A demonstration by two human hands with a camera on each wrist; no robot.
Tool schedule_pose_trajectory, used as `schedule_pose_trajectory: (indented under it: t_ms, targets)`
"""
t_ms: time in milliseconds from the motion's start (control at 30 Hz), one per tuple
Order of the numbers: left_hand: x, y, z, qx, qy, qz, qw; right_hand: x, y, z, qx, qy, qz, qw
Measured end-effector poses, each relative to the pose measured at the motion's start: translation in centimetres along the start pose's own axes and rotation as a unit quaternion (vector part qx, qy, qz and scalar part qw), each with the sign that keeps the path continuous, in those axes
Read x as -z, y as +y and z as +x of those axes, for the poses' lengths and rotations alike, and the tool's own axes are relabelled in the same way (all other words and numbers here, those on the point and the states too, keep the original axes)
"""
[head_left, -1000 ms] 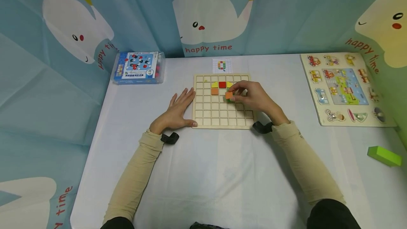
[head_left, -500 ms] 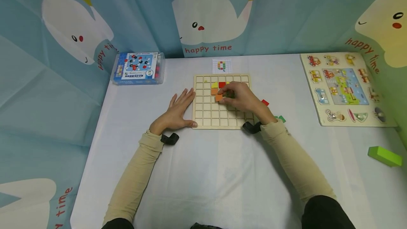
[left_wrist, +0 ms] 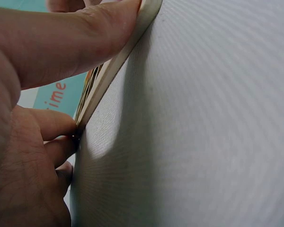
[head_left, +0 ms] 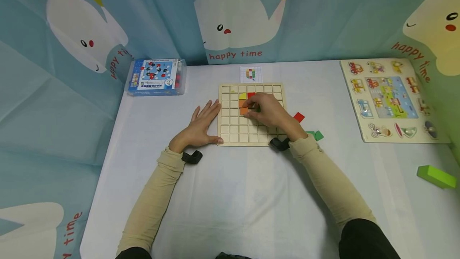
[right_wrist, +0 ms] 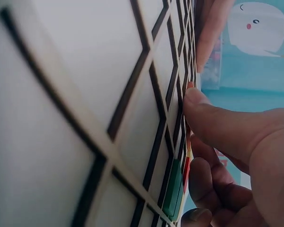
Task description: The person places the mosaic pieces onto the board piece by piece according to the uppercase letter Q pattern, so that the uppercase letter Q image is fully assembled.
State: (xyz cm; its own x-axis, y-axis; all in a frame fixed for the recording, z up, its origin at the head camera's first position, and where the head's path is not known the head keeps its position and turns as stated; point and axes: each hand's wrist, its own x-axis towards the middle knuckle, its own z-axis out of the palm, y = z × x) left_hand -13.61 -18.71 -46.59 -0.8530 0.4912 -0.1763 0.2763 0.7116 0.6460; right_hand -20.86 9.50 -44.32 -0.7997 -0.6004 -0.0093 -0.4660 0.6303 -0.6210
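1. We note the left hand spread, thumb and fingertips against the left edge of the pale wooden grid board. We read this as bracing, so the board does not slide on the white cloth-covered tabletop.
2. We see the right hand pinching a flat orange square tile by its right side; this hold probably helps square it to a cell. Whether it sits fully down, we cannot tell.
3. That tile is on the board, in one column with a matching orange square and a small yellow tile. A flat red tile lies right of the yellow; the raised dividers seem to keep pieces aligned.
4. Beneath the right hand we glimpse a green tile.
5. A loose red square and loose green pieces lie right of the board, presumably for easy reach.
6. A white printed card lies just beyond the far edge, likely for consulting its coloured pattern.
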Motion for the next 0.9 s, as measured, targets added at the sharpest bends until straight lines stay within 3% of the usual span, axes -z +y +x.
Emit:
schedule_pose_trajectory:
  t_ms: [900]
  targets:
    - [0.06,0.11,-0.07,0.001,0.002,0.005,1.0000,0.00,-0.06,-0.29,0.014,0.020,-0.019,1.000]
